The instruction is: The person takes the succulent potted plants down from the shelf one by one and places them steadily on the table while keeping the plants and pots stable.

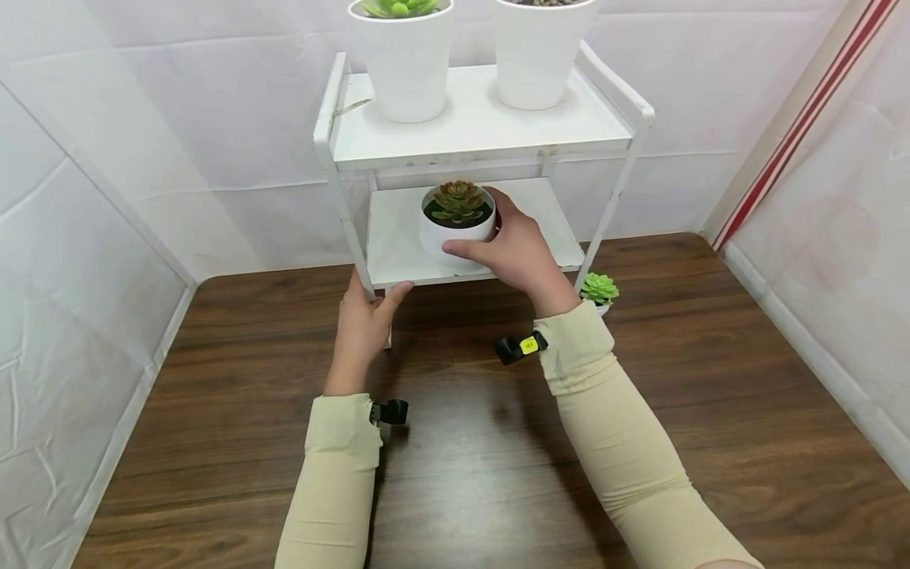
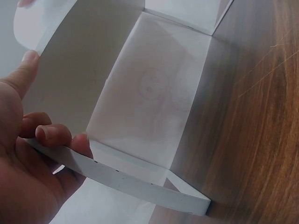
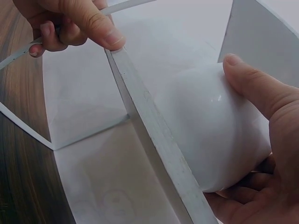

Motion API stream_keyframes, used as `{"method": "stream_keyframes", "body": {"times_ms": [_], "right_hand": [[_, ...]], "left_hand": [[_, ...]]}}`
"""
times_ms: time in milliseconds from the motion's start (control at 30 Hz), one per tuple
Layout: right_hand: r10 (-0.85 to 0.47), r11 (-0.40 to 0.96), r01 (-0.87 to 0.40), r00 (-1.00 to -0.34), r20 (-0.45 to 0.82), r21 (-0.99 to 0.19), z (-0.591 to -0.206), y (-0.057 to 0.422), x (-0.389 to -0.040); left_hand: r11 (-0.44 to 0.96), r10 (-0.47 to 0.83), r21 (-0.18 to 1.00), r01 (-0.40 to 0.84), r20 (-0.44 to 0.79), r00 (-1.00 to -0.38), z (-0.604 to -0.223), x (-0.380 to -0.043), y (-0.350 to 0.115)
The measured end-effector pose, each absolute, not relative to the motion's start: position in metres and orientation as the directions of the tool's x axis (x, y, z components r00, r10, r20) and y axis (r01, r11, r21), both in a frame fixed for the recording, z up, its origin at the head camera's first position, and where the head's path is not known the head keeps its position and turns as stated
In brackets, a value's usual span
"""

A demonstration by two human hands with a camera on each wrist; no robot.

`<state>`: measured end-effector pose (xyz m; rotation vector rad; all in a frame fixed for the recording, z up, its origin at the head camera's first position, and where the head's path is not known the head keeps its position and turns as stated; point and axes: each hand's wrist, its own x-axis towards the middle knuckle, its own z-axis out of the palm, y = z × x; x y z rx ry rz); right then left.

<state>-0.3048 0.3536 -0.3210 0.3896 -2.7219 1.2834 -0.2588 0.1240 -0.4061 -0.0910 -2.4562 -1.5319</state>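
A low white pot (image 1: 455,241) with a reddish-green succulent (image 1: 458,204) is at the lower tier (image 1: 394,225) of a white two-tier stand. My right hand (image 1: 522,245) grips this pot, thumb across its front and fingers around the far side; in the right wrist view the same pot (image 3: 210,126) appears tilted with the camera. Whether its base touches the board cannot be told. My left hand (image 1: 362,320) holds the stand's left front leg (image 2: 126,179), fingers curled round it and thumb on the lower board's front edge.
Two taller white pots (image 1: 408,67) with plants stand on the stand's upper tier (image 1: 469,130). A small bright green succulent (image 1: 599,288) sits on the brown wooden table (image 1: 455,474) by the right front leg. White sheeting (image 1: 235,118) hangs behind.
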Motion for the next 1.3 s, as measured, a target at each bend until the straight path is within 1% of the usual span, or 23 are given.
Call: {"method": "stream_keyframes", "body": {"times_ms": [267,1300], "right_hand": [[-0.181,0.614,-0.276,-0.961,0.209,-0.739,-0.322,0.357,-0.3],[-0.184,0.576,-0.283,-0.959,0.216,-0.767,-0.319,0.381,-0.275]], "left_hand": [[0.456,-0.08,0.876,0.158,0.217,-0.973,-0.406,-0.259,0.123],[0.459,-0.068,0.873,0.167,0.222,-0.973,-0.407,-0.259,0.123]]}}
